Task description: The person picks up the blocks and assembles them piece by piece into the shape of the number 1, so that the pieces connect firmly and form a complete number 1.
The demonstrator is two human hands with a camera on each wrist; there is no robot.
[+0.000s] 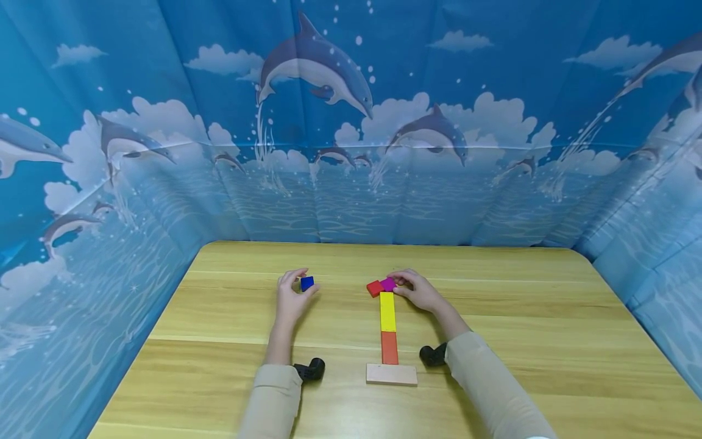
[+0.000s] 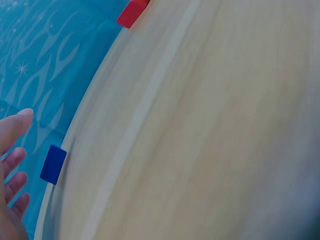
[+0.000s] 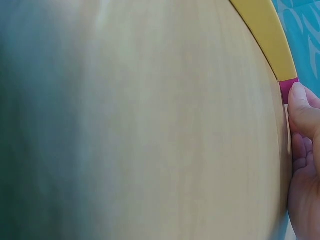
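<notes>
My left hand [image 1: 290,296] is spread around a small blue block [image 1: 307,283] on the wooden table; the left wrist view shows a gap between its fingertips and the block [image 2: 53,165]. My right hand [image 1: 419,291] pinches a magenta block [image 1: 387,284] at the far end of a yellow block [image 1: 387,312], with the thumb against its side in the right wrist view. A red block [image 1: 375,288] lies at an angle beside the magenta one. Below the yellow block come an orange-red block [image 1: 389,347] and a crosswise plain wooden block [image 1: 392,374], forming a line.
The wooden table [image 1: 219,329] has rounded far corners. A blue curtain [image 1: 351,207] printed with dolphins hangs behind it and along both sides. Black wrist devices stick out inward from both sleeves, close to the near end of the block line.
</notes>
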